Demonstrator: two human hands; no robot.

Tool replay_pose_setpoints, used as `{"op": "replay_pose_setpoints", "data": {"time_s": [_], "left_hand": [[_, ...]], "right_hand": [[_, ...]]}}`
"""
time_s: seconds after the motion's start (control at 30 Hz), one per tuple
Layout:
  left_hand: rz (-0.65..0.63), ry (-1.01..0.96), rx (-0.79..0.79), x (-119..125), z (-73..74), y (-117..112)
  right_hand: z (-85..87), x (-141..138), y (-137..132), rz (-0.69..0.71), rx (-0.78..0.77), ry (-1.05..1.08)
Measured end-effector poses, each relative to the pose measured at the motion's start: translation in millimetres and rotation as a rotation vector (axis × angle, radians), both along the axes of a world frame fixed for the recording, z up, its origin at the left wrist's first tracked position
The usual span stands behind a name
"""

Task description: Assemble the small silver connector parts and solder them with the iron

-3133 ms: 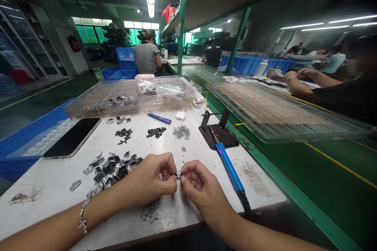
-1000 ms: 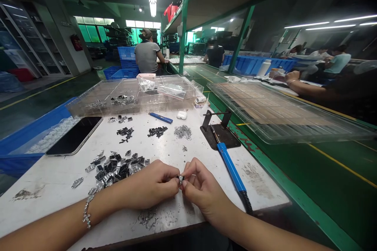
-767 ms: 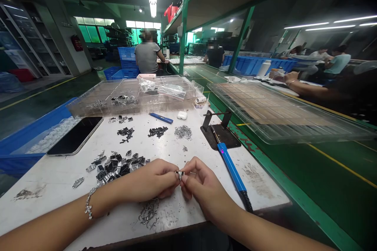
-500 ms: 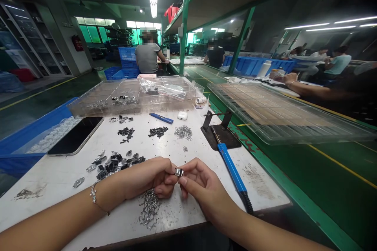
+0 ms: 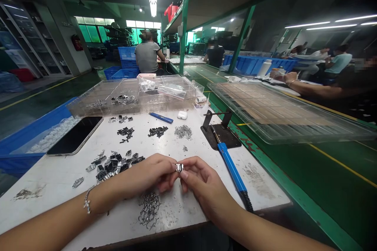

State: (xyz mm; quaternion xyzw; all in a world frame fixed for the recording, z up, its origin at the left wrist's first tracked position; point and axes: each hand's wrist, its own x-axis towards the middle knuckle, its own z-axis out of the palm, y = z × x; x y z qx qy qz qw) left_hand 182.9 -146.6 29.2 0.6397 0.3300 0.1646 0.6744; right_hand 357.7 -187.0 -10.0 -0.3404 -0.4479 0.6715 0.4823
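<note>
Small metal piece [image 5: 179, 168] just turned, more silver facing me. My left hand [image 5: 155, 171] and right hand [image 5: 204, 180] pinch it, grip narrow; handling seems unfinished.

A slim silver bracelet [image 5: 87, 200] is circling the left wrist [image 5: 98, 198], its small, shiny charms [image 5: 86, 205] forming an uneven, knobbly band, with finer detail blurring. Both forearms [image 5: 50, 219] are showing bare, narrowing smoothly toward the left hand [image 5: 151, 174] and the right hand [image 5: 203, 180], whose uncovered fingers [image 5: 198, 162] are tapering to slim tips.
</note>
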Motion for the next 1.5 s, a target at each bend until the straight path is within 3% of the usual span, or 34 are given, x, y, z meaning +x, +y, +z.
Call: {"op": "replay_pose_setpoints", "data": {"time_s": [0.13,0.33,0.47,0.63,0.87,0.97,1.2,1.5], "left_hand": [[-0.013,0.294,0.508,-1.4,12.9,-4.9],[-0.084,0.496,1.004,-2.3,9.6,-9.0],[-0.113,0.549,1.259,-3.0,4.9,-8.0],[-0.134,0.567,1.394,-3.1,5.1,-6.8],[-0.21,0.628,1.374,-5.6,9.0,-5.8],[-0.161,0.578,1.299,-8.1,12.8,-5.7],[0.005,0.328,0.822,-9.6,21.8,-5.3],[0.074,0.266,0.508,-10.7,17.4,3.3]], "right_hand": [[0.9,1.1,0.3,-0.048,0.01,0.007],[0.9,1.6,-1.1,-0.056,0.041,-0.012],[1.6,1.7,-2.2,-0.069,0.048,-0.064],[2.2,1.7,-2.2,-0.076,0.049,-0.081],[6.9,-0.3,-3.7,-0.074,0.03,-0.035],[9.0,-0.6,-5.3,-0.064,0.019,-0.035],[4.5,-0.8,-6.9,-0.081,0.006,-0.076],[6.2,-0.5,-1.4,-0.089,0.01,-0.056]]}}
